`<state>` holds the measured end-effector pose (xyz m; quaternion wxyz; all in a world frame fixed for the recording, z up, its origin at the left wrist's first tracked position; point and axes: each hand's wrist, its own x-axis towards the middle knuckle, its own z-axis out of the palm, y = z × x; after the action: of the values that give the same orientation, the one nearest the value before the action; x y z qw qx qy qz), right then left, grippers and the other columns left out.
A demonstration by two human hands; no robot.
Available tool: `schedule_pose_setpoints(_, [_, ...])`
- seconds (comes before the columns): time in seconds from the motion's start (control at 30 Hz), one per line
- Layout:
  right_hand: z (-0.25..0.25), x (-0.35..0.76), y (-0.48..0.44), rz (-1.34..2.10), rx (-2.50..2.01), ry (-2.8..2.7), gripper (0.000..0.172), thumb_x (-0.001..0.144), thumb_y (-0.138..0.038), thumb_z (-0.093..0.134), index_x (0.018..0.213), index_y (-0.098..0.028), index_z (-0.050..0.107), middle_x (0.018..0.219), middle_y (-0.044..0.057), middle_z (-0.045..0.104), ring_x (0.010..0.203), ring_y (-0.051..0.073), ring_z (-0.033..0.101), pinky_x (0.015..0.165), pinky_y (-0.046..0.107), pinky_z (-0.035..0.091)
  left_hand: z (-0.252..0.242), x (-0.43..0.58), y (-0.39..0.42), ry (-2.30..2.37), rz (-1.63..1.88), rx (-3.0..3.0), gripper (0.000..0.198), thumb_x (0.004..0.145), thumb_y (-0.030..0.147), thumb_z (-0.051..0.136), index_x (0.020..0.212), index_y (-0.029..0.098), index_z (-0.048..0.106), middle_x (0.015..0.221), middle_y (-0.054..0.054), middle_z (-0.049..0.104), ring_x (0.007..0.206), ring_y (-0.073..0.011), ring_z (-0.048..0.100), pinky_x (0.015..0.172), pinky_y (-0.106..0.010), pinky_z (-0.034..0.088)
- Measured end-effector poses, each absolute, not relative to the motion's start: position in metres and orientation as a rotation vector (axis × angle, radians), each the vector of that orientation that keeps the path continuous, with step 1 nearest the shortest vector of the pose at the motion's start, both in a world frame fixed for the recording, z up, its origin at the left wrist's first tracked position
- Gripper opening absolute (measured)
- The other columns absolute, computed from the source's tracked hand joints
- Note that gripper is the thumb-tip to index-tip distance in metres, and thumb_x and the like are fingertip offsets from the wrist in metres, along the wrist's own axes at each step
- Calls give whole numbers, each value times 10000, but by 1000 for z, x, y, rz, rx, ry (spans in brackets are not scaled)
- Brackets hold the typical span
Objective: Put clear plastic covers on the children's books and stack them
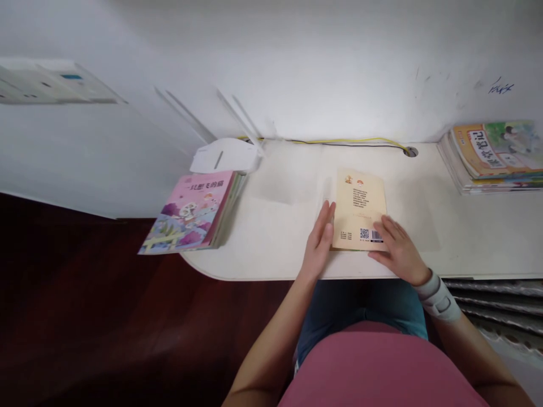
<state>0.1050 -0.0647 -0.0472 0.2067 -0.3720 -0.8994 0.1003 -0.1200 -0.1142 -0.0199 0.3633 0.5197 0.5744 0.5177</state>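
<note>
A cream-coloured book (360, 206) lies back cover up on the white desk, with printed text, a QR code and a barcode on it. A see-through film (326, 189) shows faintly along its left side. My left hand (319, 240) stands on edge against the book's left side, fingers stretched out and thumb near the cover. My right hand (399, 249) rests at the lower right corner, its fingers extended over the barcode and its thumb by the bottom edge. Both hands look open.
A stack of books with a pink cover (190, 209) overhangs the desk's left end, before a white device with antennas (224, 155). More books (496, 152) are stacked at the right. Yellow and black cables (339, 141) run along the wall to a desk hole (410, 151).
</note>
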Motion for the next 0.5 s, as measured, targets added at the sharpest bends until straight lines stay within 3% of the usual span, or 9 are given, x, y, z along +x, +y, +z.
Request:
schedule_pose_setpoints(0.1, [-45, 103, -65, 281, -1020, -2509, 621, 894, -493, 502, 1390, -125, 435, 1461, 213, 398, 1396, 314, 302, 1096, 522, 334, -11, -109, -108, 1236, 1429, 1530, 640, 954, 560, 291, 1515, 302, 123, 1549, -79, 295, 1430, -240, 249, 1165, -477, 213])
schedule_pose_setpoints(0.2, [-42, 102, -65, 292, -994, -2505, 580, 908, -471, 479, 1373, -124, 461, 1455, 213, 405, 1392, 312, 312, 1091, 530, 343, 0, -87, -96, 1150, 1306, 1890, 810, 898, 564, 453, 1520, 301, 6, 1594, -102, 135, 1457, -290, 118, 1169, -526, 147])
schedule_pose_setpoints(0.33, [-34, 119, -62, 350, -977, -2504, 478, 950, -368, 392, 1373, -159, 466, 1402, 166, 491, 1340, 258, 411, 1072, 489, 388, 5, -55, -79, 1193, 1173, 2299, 861, 922, 354, 470, 1497, 250, -162, 1599, -135, -37, 1460, -302, -27, 1156, -573, 119])
schedule_pose_setpoints(0.4, [-31, 135, -57, 277, -1109, -2454, 438, 956, -311, 361, 1333, -145, 511, 1381, 174, 514, 1316, 260, 444, 1065, 484, 394, 2, -45, -74, 1199, 1141, 2393, 833, 922, 235, 416, 1487, 229, -196, 1597, -148, -41, 1463, -286, -4, 1155, -557, 159])
schedule_pose_setpoints(0.5, [-32, 157, -49, 128, -1384, -2405, 451, 932, -276, 390, 1309, -66, 521, 1376, 235, 499, 1311, 305, 445, 1056, 505, 384, -5, -35, -71, 1200, 992, 2532, 796, 887, 94, 365, 1508, 228, -116, 1594, -142, 96, 1462, -274, 6, 1150, -552, 196])
